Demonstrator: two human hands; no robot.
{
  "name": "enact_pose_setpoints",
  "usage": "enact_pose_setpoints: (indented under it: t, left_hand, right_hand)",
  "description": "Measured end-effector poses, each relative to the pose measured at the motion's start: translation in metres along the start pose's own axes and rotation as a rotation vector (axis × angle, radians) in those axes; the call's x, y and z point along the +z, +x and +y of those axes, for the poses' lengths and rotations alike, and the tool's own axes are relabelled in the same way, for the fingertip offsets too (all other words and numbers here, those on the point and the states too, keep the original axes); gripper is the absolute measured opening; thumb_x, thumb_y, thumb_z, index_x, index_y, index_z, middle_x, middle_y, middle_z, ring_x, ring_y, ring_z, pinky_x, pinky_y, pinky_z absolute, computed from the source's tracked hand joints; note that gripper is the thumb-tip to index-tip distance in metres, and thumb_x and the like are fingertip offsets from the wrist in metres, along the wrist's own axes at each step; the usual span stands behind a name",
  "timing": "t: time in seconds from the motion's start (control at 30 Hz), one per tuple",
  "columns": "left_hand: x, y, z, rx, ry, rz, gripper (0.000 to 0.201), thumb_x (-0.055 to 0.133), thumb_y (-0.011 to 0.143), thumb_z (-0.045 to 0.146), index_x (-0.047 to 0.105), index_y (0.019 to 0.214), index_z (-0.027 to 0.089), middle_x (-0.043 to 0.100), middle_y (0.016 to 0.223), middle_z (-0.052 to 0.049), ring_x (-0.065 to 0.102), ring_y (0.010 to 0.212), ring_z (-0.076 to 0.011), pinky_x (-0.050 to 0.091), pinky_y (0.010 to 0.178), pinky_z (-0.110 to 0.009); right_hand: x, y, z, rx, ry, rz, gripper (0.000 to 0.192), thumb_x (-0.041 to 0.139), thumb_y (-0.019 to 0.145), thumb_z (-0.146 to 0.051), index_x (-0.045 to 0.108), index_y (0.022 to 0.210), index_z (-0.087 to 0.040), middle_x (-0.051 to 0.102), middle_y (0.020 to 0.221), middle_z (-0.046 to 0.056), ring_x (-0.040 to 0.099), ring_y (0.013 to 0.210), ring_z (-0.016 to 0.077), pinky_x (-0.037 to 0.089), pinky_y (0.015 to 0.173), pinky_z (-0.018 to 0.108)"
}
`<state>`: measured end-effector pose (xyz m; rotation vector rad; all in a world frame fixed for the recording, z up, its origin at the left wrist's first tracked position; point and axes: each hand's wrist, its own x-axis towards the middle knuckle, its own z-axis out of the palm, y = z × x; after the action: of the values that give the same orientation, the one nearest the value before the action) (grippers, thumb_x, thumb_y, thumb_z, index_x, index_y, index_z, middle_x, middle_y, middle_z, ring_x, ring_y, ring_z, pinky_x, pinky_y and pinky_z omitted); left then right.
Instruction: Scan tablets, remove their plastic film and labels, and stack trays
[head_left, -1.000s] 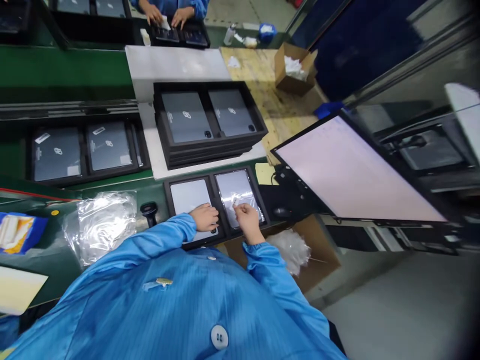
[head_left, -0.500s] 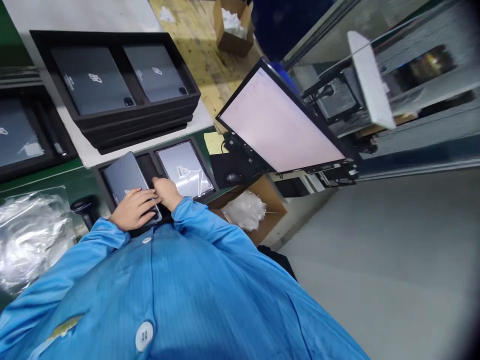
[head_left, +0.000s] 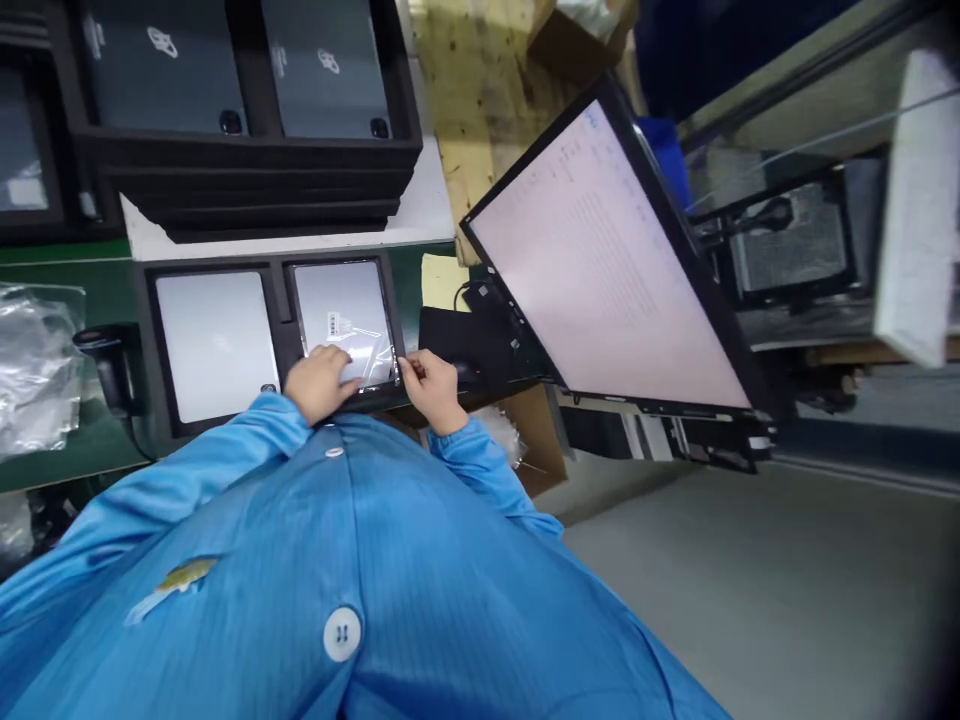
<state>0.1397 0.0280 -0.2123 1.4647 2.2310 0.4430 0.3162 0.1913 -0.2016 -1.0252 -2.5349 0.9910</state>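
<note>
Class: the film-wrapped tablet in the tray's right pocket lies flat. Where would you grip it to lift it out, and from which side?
Probably the near short edge of the wrapped tablet, from the person's side: it lies flat in the tray, walled elsewhere, and both the left hand and right hand already meet it there.

An electronics factory line: stacked black trays [head_left: 255,190] of tablets [head_left: 322,70], a green conveyor [head_left: 67,290], a monitor [head_left: 607,270].

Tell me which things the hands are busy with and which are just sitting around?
Busy with:
- left hand resting on the film-covered tablet
- right hand at that tablet's near right corner
- black tray holding both tablets

Just sitting around:
- other tablet
- stacked trays
- monitor
- scanner
- plastic bags
</note>
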Motion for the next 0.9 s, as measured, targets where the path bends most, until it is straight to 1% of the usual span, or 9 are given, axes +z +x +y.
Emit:
enact_pose_setpoints:
  t: [0.1, 0.17, 0.23, 0.3, 0.43, 0.53, 0.63, 0.73, 0.9]
  left_hand:
    - [0.019, 0.027, 0.04, -0.003, 0.101, -0.099, 0.063, 0.082, 0.089, 0.045, 0.061, 0.135, 0.008, 0.062, 0.131, -0.022, 0.059, 0.122, -0.0376, 0.057, 0.091, -0.045]
    - [0.024, 0.034, 0.046, -0.023, 0.121, -0.137, 0.061, 0.084, 0.088, 0.042, 0.061, 0.133, 0.009, 0.061, 0.129, -0.022, 0.058, 0.123, -0.0382, 0.057, 0.087, -0.043]
    - [0.026, 0.032, 0.036, -0.039, 0.063, -0.131, 0.035, 0.075, 0.096, 0.035, 0.065, 0.12, 0.013, 0.064, 0.123, -0.02, 0.059, 0.122, -0.0369, 0.056, 0.09, -0.043]
    - [0.027, 0.023, 0.017, -0.116, -0.079, -0.033, 0.017, 0.062, 0.103, 0.031, 0.067, 0.105, 0.015, 0.068, 0.112, -0.017, 0.063, 0.114, -0.0334, 0.055, 0.094, -0.042]
    - [0.026, -0.006, -0.02, -0.398, -0.59, 0.342, 0.031, 0.059, 0.101, 0.047, 0.066, 0.099, 0.016, 0.071, 0.098, -0.012, 0.069, 0.094, -0.0263, 0.057, 0.086, -0.038]
    - [0.025, -0.021, -0.033, -0.504, -0.992, 0.481, 0.053, 0.067, 0.092, 0.062, 0.066, 0.117, 0.015, 0.072, 0.119, -0.015, 0.073, 0.103, -0.0272, 0.061, 0.077, -0.034]
    - [0.026, -0.028, -0.033, -0.524, -1.174, 0.535, 0.064, 0.074, 0.086, 0.066, 0.064, 0.125, 0.016, 0.068, 0.134, -0.018, 0.074, 0.109, -0.0281, 0.064, 0.079, -0.035]
    - [0.031, -0.028, -0.03, -0.512, -1.26, 0.576, 0.066, 0.077, 0.084, 0.068, 0.063, 0.124, 0.018, 0.068, 0.137, -0.018, 0.075, 0.107, -0.0265, 0.065, 0.085, -0.037]
    - [0.021, -0.03, -0.043, -0.497, -1.391, 0.427, 0.067, 0.087, 0.074, 0.066, 0.064, 0.114, 0.018, 0.069, 0.135, -0.018, 0.073, 0.114, -0.0302, 0.064, 0.089, -0.039]
  right_hand:
    - [-0.006, 0.007, 0.006, -0.041, 0.035, -0.029, 0.027, 0.057, 0.099, -0.044, 0.066, 0.084, -0.023, 0.071, 0.081, 0.007, 0.067, 0.076, 0.0216, 0.051, 0.075, 0.032]
    - [-0.009, 0.013, 0.007, -0.046, 0.051, -0.05, 0.027, 0.059, 0.098, -0.046, 0.066, 0.084, -0.023, 0.071, 0.081, 0.007, 0.067, 0.077, 0.0217, 0.052, 0.077, 0.032]
    - [-0.009, 0.018, 0.007, -0.032, 0.094, -0.052, 0.028, 0.059, 0.098, -0.047, 0.065, 0.083, -0.023, 0.071, 0.081, 0.007, 0.067, 0.077, 0.0214, 0.054, 0.078, 0.032]
    - [-0.006, 0.023, 0.008, -0.011, 0.178, -0.045, 0.029, 0.06, 0.098, -0.047, 0.065, 0.084, -0.023, 0.072, 0.081, 0.007, 0.068, 0.077, 0.0206, 0.055, 0.078, 0.032]
    - [0.014, 0.035, 0.002, 0.095, 0.349, -0.132, 0.023, 0.065, 0.097, -0.043, 0.068, 0.092, -0.021, 0.073, 0.08, 0.004, 0.07, 0.071, 0.0177, 0.055, 0.071, 0.028]
    - [0.037, 0.048, -0.013, 0.215, 0.398, -0.326, 0.014, 0.07, 0.096, -0.034, 0.069, 0.097, -0.02, 0.072, 0.073, 0.0, 0.068, 0.059, 0.014, 0.053, 0.061, 0.024]
    - [0.062, 0.064, -0.033, 0.3, 0.384, -0.441, 0.009, 0.073, 0.097, -0.027, 0.071, 0.098, -0.018, 0.071, 0.067, -0.002, 0.064, 0.049, 0.0108, 0.05, 0.054, 0.02]
    - [0.082, 0.08, -0.048, 0.384, 0.362, -0.424, 0.02, 0.073, 0.098, -0.028, 0.069, 0.083, -0.017, 0.071, 0.063, -0.001, 0.064, 0.047, 0.0097, 0.046, 0.049, 0.017]
    - [0.096, 0.097, -0.056, 0.571, 0.449, -0.368, 0.03, 0.075, 0.093, -0.016, 0.064, 0.065, -0.016, 0.07, 0.059, 0.001, 0.058, 0.043, 0.0075, 0.04, 0.041, 0.015]
